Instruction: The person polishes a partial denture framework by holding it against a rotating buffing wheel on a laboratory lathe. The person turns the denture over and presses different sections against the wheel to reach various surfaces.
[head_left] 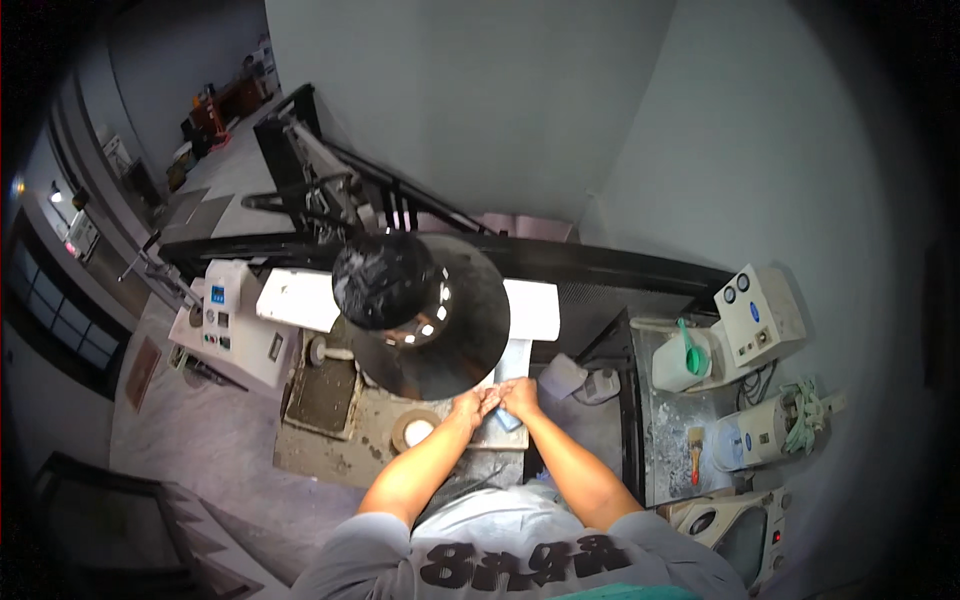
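Observation:
My left hand (471, 405) and my right hand (517, 397) meet over the workbench (350, 465), at the lower edge of a large black lamp shade (440, 350). The fingers of both are curled in and pressed together. Whatever lies between them is too small to make out. A small blue object (508, 418) shows just below my right hand; I cannot tell whether the hand touches it. Beside my left forearm sits a round tan holder with a white, brightly lit centre (418, 433). The shade hides part of the bench behind my hands.
A shallow tray of dark, grainy material (323, 397) lies left on the bench, beside a white control box (230, 320). At right, a side table (665, 480) carries a brush (695, 455), a white jug (682, 362) and a gauge unit (758, 315). White containers (562, 377) stand between them.

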